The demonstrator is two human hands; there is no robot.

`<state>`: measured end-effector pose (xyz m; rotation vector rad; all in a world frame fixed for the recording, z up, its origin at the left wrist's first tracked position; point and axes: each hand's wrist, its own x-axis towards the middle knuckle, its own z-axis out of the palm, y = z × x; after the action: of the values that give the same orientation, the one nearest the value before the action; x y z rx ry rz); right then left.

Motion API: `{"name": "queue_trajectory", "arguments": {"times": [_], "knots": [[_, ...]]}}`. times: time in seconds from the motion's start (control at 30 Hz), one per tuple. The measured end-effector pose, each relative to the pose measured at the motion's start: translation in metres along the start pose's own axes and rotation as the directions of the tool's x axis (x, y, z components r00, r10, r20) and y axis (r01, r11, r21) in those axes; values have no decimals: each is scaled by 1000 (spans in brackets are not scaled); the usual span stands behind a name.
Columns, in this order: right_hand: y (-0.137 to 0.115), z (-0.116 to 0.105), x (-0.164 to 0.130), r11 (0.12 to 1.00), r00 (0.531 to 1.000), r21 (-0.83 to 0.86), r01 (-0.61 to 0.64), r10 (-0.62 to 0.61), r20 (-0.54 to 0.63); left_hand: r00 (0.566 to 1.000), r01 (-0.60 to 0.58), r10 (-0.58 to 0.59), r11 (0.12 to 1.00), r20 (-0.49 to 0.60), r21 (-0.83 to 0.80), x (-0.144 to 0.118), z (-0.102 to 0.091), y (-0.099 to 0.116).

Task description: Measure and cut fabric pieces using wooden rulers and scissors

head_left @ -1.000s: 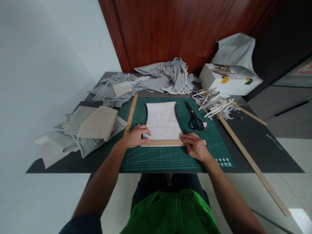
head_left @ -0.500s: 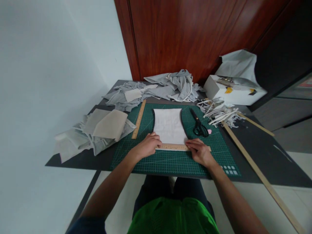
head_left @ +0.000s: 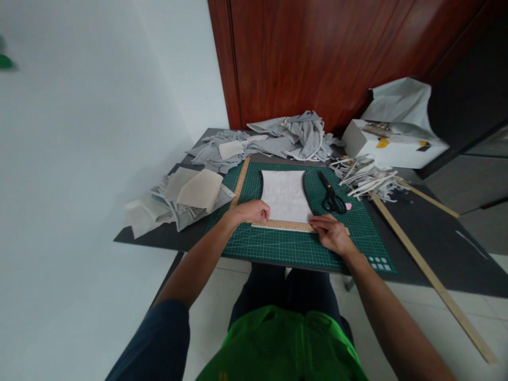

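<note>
A white fabric piece (head_left: 283,194) with dark curved side edges lies flat on the green cutting mat (head_left: 278,247). Across its lower part lies a short wooden ruler (head_left: 286,225), parallel to the table's front edge. My left hand (head_left: 254,211) is closed at the fabric's lower left corner, just above the ruler; its fingertips are partly hidden, so what they pinch is unclear. With fingers together, my right hand (head_left: 332,233) holds the ruler down near its right end. Black-handled scissors (head_left: 332,197) lie right of the fabric, beside a small pink piece (head_left: 348,206).
Another wooden ruler (head_left: 240,182) lies along the mat's left side. Grey fabric piles sit at left (head_left: 194,196) and at the back (head_left: 297,135). White strips (head_left: 367,177) lie before a white box (head_left: 392,142). A long wooden strip (head_left: 420,264) overhangs the front edge.
My left hand has come off the ruler's left end and moved up to the fabric's corner, uncovering that end. My right hand stays on the ruler. The view has shifted slightly.
</note>
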<state>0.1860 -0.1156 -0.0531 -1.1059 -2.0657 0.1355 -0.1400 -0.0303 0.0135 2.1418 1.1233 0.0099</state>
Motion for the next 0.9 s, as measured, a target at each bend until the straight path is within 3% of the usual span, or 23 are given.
{"name": "queue_trajectory", "arguments": {"times": [0.4, 0.6, 0.77, 0.9], "knots": [[-1, -1, -1, 999, 999, -23, 34, -34, 4, 993, 116, -112, 987, -38, 111, -10, -8, 11], [-28, -6, 27, 989, 990, -141, 42, -21, 141, 988, 150, -155, 961, 0, 231, -8, -12, 18], [-49, 26, 79, 997, 989, -50, 65, -58, 137, 976, 181, -210, 922, 50, 341, -6, -20, 29], [-41, 60, 94, 985, 971, -169, 24, 17, 237, 976, 176, -212, 909, 57, 378, -5, -21, 29]]}}
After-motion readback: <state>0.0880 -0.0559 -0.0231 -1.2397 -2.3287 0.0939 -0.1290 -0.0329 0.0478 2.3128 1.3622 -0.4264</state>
